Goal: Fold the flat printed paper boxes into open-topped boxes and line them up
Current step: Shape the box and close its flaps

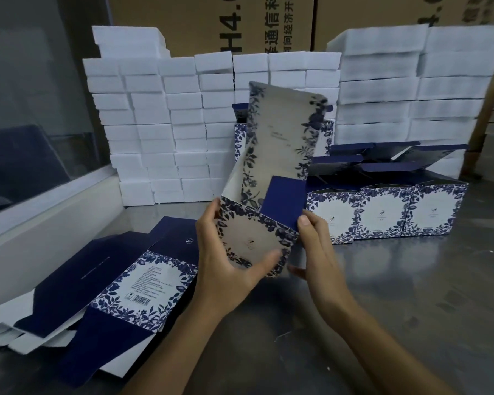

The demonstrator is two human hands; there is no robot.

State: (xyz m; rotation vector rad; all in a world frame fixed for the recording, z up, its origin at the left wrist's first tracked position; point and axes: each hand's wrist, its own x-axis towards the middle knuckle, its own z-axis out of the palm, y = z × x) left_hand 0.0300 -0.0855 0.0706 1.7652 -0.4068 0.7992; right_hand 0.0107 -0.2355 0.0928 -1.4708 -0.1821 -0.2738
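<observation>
Two hands grip one half-folded box (257, 238) at frame centre: your left hand (226, 269) clasps its front, your right hand (314, 240) pinches its right edge; three folded boxes (382, 212) line up centre right.

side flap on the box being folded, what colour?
Solid dark navy side flap, no print; the box around it has blue floral borders. Head view.

White foam blocks (160, 132) (stacked high), brown cartons (211, 24) behind, metal table (411, 295)
</observation>
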